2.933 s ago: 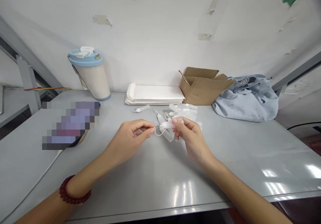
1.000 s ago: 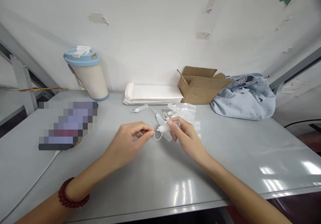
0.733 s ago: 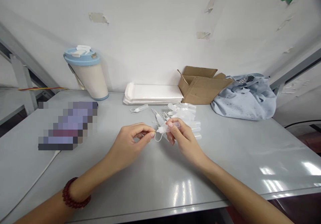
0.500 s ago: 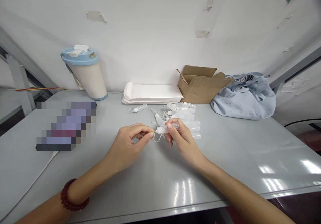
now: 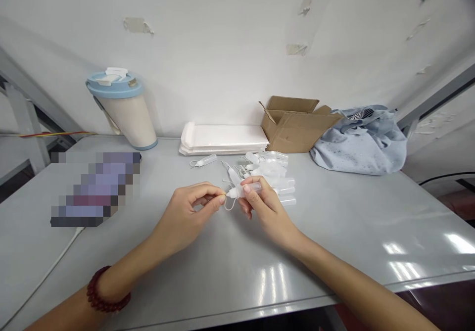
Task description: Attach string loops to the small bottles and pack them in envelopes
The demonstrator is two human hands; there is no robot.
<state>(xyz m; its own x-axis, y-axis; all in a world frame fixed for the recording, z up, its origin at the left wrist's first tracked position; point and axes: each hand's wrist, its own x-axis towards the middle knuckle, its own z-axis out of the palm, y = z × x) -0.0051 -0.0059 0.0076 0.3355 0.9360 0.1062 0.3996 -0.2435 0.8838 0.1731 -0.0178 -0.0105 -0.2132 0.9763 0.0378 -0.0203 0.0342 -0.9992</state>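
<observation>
My right hand point(image 5: 265, 202) is closed around a small translucent squeeze bottle point(image 5: 253, 187), its white nozzle pointing left. At the nozzle's end my left hand point(image 5: 195, 210) pinches thumb and forefinger together on the tip; what sits between them, perhaps the small cap, is mostly hidden. A thin white strap point(image 5: 230, 207) loops below the nozzle toward the left fingertips. Just behind my right hand lies a pile of similar squeeze bottles point(image 5: 274, 167), some partly covered by the hand. One more bottle point(image 5: 207, 161) lies apart, to the left of the pile.
Along the wall stand a tumbler point(image 5: 126, 116) with a blue lid, a stack of white padded envelopes point(image 5: 226, 135), an open cardboard box point(image 5: 297, 130) and a light blue cloth bag point(image 5: 359, 145). A blurred-out phone point(image 5: 100, 187) with a white cable point(image 5: 48, 271) lies left on the grey table point(image 5: 230, 281).
The whole view has shifted slightly, so most things appear a little further left. Both hands keep the same hold at the bottle and its nozzle tip.
</observation>
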